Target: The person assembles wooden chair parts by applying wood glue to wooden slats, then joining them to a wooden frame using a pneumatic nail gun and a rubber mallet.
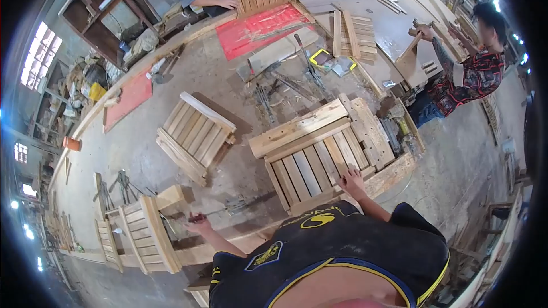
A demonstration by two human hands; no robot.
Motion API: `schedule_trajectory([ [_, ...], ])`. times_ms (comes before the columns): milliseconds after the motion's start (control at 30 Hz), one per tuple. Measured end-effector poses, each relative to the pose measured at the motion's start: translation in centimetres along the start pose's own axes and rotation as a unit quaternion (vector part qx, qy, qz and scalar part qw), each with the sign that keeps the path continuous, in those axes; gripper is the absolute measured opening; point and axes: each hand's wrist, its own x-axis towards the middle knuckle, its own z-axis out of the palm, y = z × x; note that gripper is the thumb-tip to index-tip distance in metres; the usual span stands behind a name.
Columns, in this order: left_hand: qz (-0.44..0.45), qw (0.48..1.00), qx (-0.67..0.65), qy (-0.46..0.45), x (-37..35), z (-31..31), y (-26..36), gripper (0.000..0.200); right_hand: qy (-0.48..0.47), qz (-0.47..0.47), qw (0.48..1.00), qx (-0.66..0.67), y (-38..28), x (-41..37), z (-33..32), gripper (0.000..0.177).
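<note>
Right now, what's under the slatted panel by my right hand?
The slatted panel lies on the grey workbench. The right hand rests on its near edge. Anything beneath the slats is hidden.

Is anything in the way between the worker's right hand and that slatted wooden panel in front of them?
Nothing visible is. The right hand lies flat on the near edge of the slatted panel, touching the wood. The left hand is off to the side beside a small crate, closed around a tool.

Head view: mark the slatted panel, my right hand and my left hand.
slatted panel (pixel 308 171), head view, middle slat.
right hand (pixel 353 182), head view, back of hand.
left hand (pixel 198 225), head view, knuckles.
</note>
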Motion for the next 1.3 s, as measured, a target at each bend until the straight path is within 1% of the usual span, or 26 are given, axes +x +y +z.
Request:
schedule_trajectory([
  [67, -0.070, 0.976, 0.037, -0.203, -1.9, 0.4, 0.8, 0.057, -0.004, -0.008, 1.000, -0.010, 0.3, -0.1, 0.4, 0.018],
  [100, -0.074, 0.977, 0.036, -0.196, -3.2, 0.9, 0.5, 0.057, 0.001, -0.013, 1.000, -0.017, 0.6, -0.1, 0.7, 0.018],
  [133, -0.065, 0.928, 0.210, -0.302, -5.5, 2.6, 0.1, 0.053, 0.006, -0.017, 1.000, -0.024, 0.6, 0.0, 0.8, 0.018],
  [167, -0.054, 0.838, 0.373, -0.396, -6.9, 3.9, -0.9, 0.049, 0.001, -0.011, 0.999, -0.033, 0.7, 0.1, 1.1, 0.018],
  [200, -0.061, 0.842, 0.368, -0.391, -6.7, 3.9, -3.5, 0.049, -0.004, -0.015, 0.999, -0.041, 0.8, 0.1, 1.1, 0.018],
  [233, 0.000, 0.714, 0.460, -0.528, -6.0, 3.4, -7.3, 0.041, -0.012, -0.010, 0.999, -0.034, 0.7, 0.2, 1.0, 0.018],
  [300, 0.056, 0.562, 0.523, -0.638, -8.1, 4.0, -10.5, 0.034, -0.023, -0.003, 0.999, -0.026, 0.6, 0.3, 1.0, 0.017],
  [367, 0.192, 0.449, 0.741, -0.461, -13.6, 6.7, -9.0, 0.020, -0.033, 0.007, 0.999, -0.023, 0.6, 0.3, 0.9, 0.017],
  [400, 0.189, 0.458, 0.738, -0.458, -14.3, 6.9, -9.3, 0.020, -0.023, -0.001, 0.999, -0.029, 0.7, 0.3, 1.2, 0.018],
  [500, 0.336, 0.490, 0.667, -0.450, -14.9, 5.9, -11.6, 0.017, 0.000, -0.022, 0.999, -0.045, 1.4, 1.1, 1.7, 0.019],
  [600, 0.335, 0.464, 0.706, -0.416, -14.9, 7.3, -12.8, 0.019, -0.064, 0.001, 0.997, -0.038, 1.2, -0.1, 0.8, 0.017],
  [667, 0.293, 0.432, 0.747, -0.413, -14.5, 7.3, -12.3, 0.023, -0.048, 0.006, 0.999, 0.000, 0.7, 0.3, 0.5, 0.015],
  [733, 0.150, 0.392, 0.779, -0.466, -14.3, 9.5, -12.5, 0.027, -0.016, 0.047, 0.997, 0.058, 0.9, 1.1, 0.6, 0.015],
  [767, 0.061, 0.384, 0.798, -0.461, -15.7, 13.1, -12.5, 0.029, -0.023, 0.164, 0.978, 0.124, 0.5, 2.6, 1.0, 0.016],
  [800, 0.045, 0.489, 0.748, -0.446, -15.8, 15.1, -14.5, 0.029, -0.030, 0.277, 0.943, 0.185, 0.2, 4.6, 0.8, 0.017],
  [833, 0.035, 0.590, 0.689, -0.420, -15.2, 17.6, -16.5, 0.030, 0.011, 0.262, 0.944, 0.200, -0.3, 8.4, -0.3, 0.019],
  [867, 0.135, 0.612, 0.646, -0.436, -14.3, 21.1, -18.4, 0.029, 0.052, 0.246, 0.942, 0.221, -1.0, 13.1, -0.6, 0.020],
  [933, 0.292, 0.622, 0.580, -0.438, -11.7, 28.7, -22.6, 0.029, 0.092, 0.156, 0.965, 0.191, -0.7, 24.9, -1.4, 0.015],
  [967, 0.348, 0.615, 0.559, -0.432, -9.9, 32.8, -25.0, 0.030, 0.135, 0.112, 0.928, 0.329, -1.3, 31.3, -2.4, 0.015],
  [1000, 0.368, 0.629, 0.534, -0.430, -8.5, 36.7, -27.3, 0.037, 0.201, 0.040, 0.926, 0.318, -0.3, 37.5, -1.7, 0.016],
  [1067, 0.426, 0.619, 0.528, -0.395, -6.2, 43.9, -31.8, 0.049, 0.212, 0.026, 0.888, 0.407, -3.3, 47.8, -5.1, 0.021],
  [1133, 0.457, 0.601, 0.539, -0.375, -3.5, 49.2, -36.5, 0.060, 0.231, 0.043, 0.895, 0.380, -1.5, 57.3, -2.5, 0.045],
  [1167, 0.450, 0.594, 0.554, -0.372, -2.1, 50.9, -38.8, 0.061, 0.166, 0.094, 0.890, 0.414, -1.9, 59.8, -2.8, 0.054],
  [1233, 0.399, 0.555, 0.599, -0.417, 1.0, 53.0, -42.8, 0.060, 0.011, 0.093, 0.805, 0.586, -0.4, 63.5, -0.9, 0.058],
  [1267, 0.353, 0.522, 0.624, -0.462, 2.7, 53.4, -44.4, 0.058, 0.023, 0.101, 0.840, 0.533, -0.2, 63.2, -0.9, 0.056],
  [1300, 0.348, 0.533, 0.622, -0.457, 3.0, 53.7, -45.0, 0.058, 0.032, 0.116, 0.870, 0.479, -0.5, 61.7, -2.2, 0.054],
])
